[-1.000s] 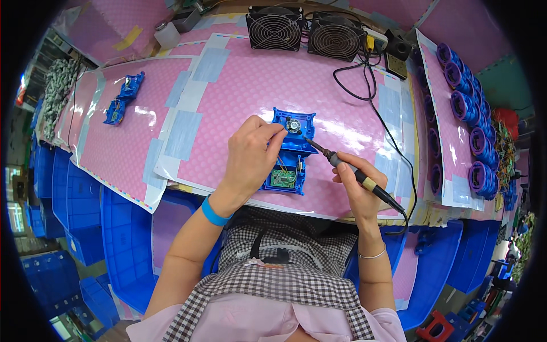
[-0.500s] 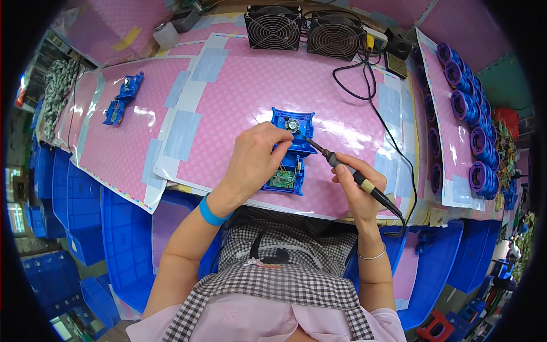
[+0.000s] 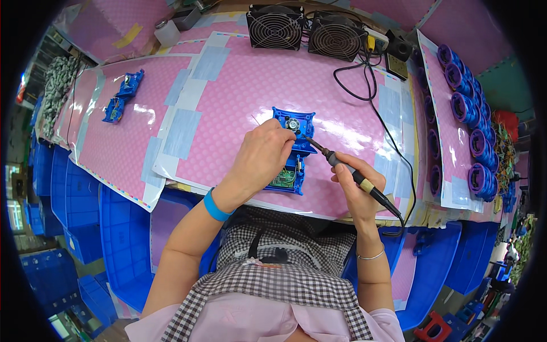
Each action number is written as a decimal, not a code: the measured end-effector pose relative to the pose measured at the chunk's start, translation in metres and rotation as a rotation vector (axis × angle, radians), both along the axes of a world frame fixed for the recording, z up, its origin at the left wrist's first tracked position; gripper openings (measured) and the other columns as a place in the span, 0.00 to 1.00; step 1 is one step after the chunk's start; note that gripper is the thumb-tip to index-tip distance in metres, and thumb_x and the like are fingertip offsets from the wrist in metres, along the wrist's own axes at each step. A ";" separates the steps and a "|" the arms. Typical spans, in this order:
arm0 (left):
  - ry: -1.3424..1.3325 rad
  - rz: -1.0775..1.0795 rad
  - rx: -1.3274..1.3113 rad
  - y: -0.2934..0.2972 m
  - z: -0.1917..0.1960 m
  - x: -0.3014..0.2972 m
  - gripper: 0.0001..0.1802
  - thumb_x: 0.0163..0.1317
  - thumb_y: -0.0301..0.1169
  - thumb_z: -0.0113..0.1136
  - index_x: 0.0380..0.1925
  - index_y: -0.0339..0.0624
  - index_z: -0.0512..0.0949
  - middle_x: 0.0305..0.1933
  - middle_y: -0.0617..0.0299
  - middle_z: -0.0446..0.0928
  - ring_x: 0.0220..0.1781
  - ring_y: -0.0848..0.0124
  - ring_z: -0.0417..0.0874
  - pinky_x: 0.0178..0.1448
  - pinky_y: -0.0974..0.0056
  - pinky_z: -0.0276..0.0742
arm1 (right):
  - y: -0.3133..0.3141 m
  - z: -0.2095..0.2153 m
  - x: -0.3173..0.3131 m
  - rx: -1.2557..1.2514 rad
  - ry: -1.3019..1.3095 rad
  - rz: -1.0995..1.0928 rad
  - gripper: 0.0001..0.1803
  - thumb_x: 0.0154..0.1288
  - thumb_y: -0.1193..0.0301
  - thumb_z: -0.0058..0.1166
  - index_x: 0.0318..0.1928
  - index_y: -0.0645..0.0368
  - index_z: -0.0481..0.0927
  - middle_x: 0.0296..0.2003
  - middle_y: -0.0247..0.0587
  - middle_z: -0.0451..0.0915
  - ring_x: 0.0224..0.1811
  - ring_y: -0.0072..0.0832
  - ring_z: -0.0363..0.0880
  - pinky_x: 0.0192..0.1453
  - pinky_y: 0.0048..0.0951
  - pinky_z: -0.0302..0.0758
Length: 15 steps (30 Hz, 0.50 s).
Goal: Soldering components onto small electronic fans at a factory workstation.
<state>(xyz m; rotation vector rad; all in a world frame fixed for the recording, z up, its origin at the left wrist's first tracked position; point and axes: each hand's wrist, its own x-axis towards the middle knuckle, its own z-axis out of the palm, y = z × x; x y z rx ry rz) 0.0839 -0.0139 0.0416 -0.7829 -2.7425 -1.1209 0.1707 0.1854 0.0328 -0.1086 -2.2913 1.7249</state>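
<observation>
bright light; white glare patches streak the glossy counter [image 3: 239, 85], while shade lies under its near edge. the middle is crisp; toward the black fisheye rim, straight edges bow and the bins [image 3: 48, 279] soften.

The open blue casing [image 3: 304, 147] lies on the pink-covered bench [image 3: 239, 85]. Over its left edge, the left hand [image 3: 264, 153] pinches a thin strand [image 3: 256, 120]; to its right, the right hand [image 3: 360, 181] grips a soldering iron [image 3: 367, 186], tip at the casing. Beyond it stand two black fans [image 3: 275, 28]; far right, purple rings [image 3: 472, 108]; far left, another blue casing [image 3: 130, 85].
</observation>
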 end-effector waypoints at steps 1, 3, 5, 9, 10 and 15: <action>-0.006 0.006 -0.005 0.000 0.000 0.000 0.06 0.59 0.25 0.60 0.32 0.35 0.83 0.31 0.51 0.76 0.36 0.54 0.80 0.40 0.52 0.76 | 0.000 0.000 0.000 -0.002 -0.002 0.003 0.12 0.64 0.80 0.57 0.47 0.71 0.82 0.35 0.47 0.85 0.32 0.27 0.85 0.37 0.24 0.84; -0.011 0.012 -0.010 0.001 -0.001 -0.001 0.06 0.59 0.25 0.60 0.32 0.35 0.83 0.31 0.51 0.76 0.36 0.53 0.80 0.40 0.52 0.76 | 0.000 0.000 0.000 0.001 0.002 -0.005 0.12 0.63 0.79 0.58 0.47 0.71 0.82 0.34 0.48 0.85 0.32 0.27 0.85 0.37 0.24 0.83; -0.011 0.007 -0.006 0.001 -0.001 -0.001 0.06 0.59 0.25 0.60 0.32 0.35 0.83 0.32 0.51 0.76 0.36 0.53 0.80 0.40 0.52 0.76 | 0.001 0.000 0.000 0.004 0.007 -0.013 0.12 0.63 0.79 0.58 0.47 0.71 0.82 0.34 0.48 0.85 0.32 0.27 0.85 0.37 0.23 0.83; -0.012 0.015 -0.007 0.001 -0.001 0.000 0.06 0.59 0.25 0.60 0.32 0.35 0.83 0.31 0.51 0.76 0.36 0.53 0.80 0.40 0.52 0.76 | 0.000 0.000 0.000 0.018 -0.010 -0.004 0.12 0.63 0.79 0.58 0.47 0.71 0.82 0.34 0.48 0.85 0.31 0.27 0.86 0.36 0.23 0.83; -0.013 0.014 -0.002 0.001 -0.002 0.000 0.06 0.59 0.25 0.60 0.32 0.34 0.83 0.31 0.51 0.76 0.36 0.53 0.80 0.40 0.52 0.76 | -0.001 -0.001 0.000 0.007 -0.002 -0.007 0.12 0.64 0.79 0.58 0.47 0.70 0.83 0.33 0.48 0.85 0.31 0.27 0.85 0.36 0.23 0.82; -0.001 0.009 0.002 0.000 -0.003 0.000 0.06 0.58 0.25 0.60 0.32 0.34 0.83 0.31 0.51 0.76 0.36 0.53 0.80 0.40 0.52 0.76 | 0.001 -0.002 0.001 0.035 -0.009 -0.006 0.12 0.64 0.79 0.58 0.48 0.70 0.83 0.33 0.48 0.85 0.31 0.27 0.85 0.36 0.22 0.82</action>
